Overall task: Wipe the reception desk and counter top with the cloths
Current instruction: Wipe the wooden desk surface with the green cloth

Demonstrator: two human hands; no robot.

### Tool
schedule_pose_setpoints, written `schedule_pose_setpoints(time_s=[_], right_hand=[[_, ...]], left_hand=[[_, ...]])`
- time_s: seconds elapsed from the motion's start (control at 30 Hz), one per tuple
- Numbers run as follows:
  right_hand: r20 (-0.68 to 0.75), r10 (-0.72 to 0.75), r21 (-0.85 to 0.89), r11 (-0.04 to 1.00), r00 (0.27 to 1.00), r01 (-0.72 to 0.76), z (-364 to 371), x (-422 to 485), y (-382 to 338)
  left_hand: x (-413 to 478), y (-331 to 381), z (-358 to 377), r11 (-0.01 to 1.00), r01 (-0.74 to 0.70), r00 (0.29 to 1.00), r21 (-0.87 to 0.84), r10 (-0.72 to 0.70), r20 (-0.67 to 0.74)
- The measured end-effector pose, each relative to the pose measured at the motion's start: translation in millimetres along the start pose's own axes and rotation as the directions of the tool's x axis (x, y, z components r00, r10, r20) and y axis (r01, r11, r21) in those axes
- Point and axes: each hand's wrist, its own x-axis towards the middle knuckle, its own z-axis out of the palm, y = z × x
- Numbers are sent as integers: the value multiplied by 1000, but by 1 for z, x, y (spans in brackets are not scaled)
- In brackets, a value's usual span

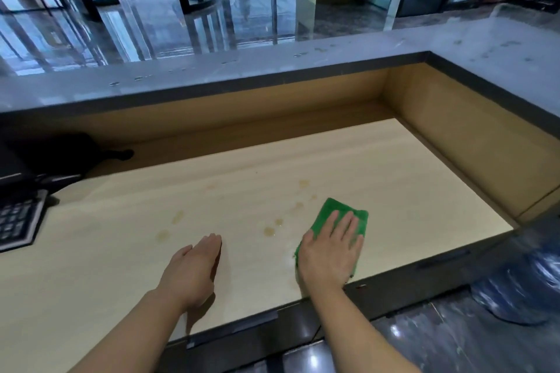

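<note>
A light wooden reception desk (378, 166) lies below me, with several brownish spill spots (269, 231) near its middle. My right hand (328, 251) presses flat on a folded green cloth (335, 210) at the desk's front right; the straight fingers cover most of the cloth. My left hand (194, 269) rests on its edge on the bare wood to the left, fingers straight and together, holding nothing. A grey stone counter top (212, 70) runs along the back and right side above the desk, marked with small smudges.
A black keyboard (18, 221) and dark equipment (60, 154) sit at the desk's left end. Wooden walls rise behind and to the right of the desk. A blue plastic-lined bin (524, 275) stands on the floor at right. Glass lobby doors lie beyond.
</note>
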Motion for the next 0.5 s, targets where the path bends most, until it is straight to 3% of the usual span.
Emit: schedule_pose_setpoints(time_s=[0.17, 0.33, 0.43, 0.5], right_hand=[[22, -376, -9, 926, 926, 376, 27, -52, -68], [157, -726, -55, 670, 669, 740, 25, -51, -70], [191, -845, -69, 496, 499, 866, 13, -15, -38], [166, -832, -122, 515, 529, 848, 3, 13, -13]], left_hand=[[-1, -15, 4, 999, -25, 1000, -31, 25, -16], [6, -12, 1, 999, -36, 999, -24, 35, -18], [9, -9, -1, 1000, -21, 999, -3, 21, -34], [13, -8, -1, 1000, -4, 999, 19, 4, -33]])
